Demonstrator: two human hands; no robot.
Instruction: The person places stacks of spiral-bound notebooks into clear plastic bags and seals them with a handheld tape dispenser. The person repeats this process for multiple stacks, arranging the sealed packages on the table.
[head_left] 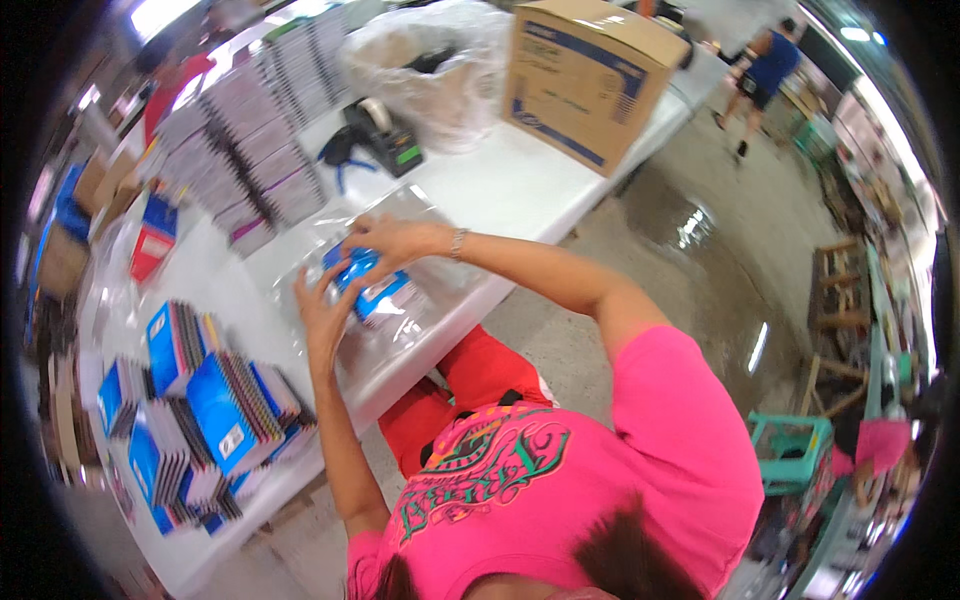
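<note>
A blue-covered notebook [372, 288] with a white label area lies inside a clear plastic bag [415, 318] near the table's front edge. My left hand [325, 308] grips the bag's left side, its fingers bent over the blue cover. From the far side my right hand [392, 240], with a bracelet at the wrist, curls its fingers onto the same bag. The two thumbs come close together over the notebook. Clear sheeting [425, 205] stretches out flat beyond my right hand, and glare on the plastic hides some of the notebook's edges.
Spiral-bound blue notebooks [232, 410] stand in piles at the left. Tall notebook stacks [235, 145] rise behind the bag. Farther back are a black tape dispenser [385, 140], blue-handled pliers [345, 160], a plastic-lined bin [430, 90] and a cardboard box [585, 85]. A person [770, 65] walks at far right.
</note>
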